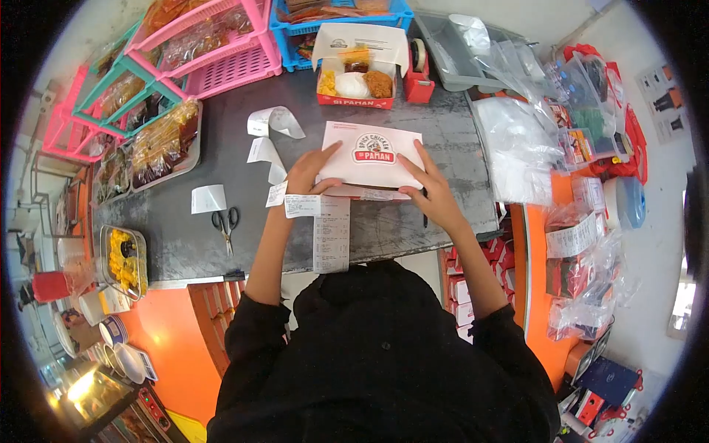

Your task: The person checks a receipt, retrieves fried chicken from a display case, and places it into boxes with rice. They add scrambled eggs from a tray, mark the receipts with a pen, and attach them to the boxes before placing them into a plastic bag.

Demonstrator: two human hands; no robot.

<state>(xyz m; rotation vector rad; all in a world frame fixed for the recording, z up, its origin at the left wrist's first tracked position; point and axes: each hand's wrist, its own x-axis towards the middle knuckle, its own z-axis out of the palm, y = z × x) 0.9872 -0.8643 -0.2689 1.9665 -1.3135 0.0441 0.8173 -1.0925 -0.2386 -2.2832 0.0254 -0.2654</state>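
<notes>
A closed white box (pixel 340 156) with a red "Paman" logo lies on the dark table in front of me. My left hand (pixel 312 171) holds its left side, fingers on the lid and thumb at the near edge. On the right side, my right hand (pixel 432 188) holds it the same way. Paper receipts (pixel 331 240) lie under and beside the box, one hanging over the table's near edge. Behind it stands an open box (pixel 356 100) with rice, a fried piece, something yellow and a small sauce packet.
Scissors (pixel 227 230) and a loose receipt (pixel 208 199) lie at the left, near a yellow-filled container (pixel 124 258). Pink baskets (pixel 233 74) and a blue basket (pixel 295 33) stand at the back. Plastic bags (pixel 513 151) and a tape dispenser (pixel 419 85) are at the right.
</notes>
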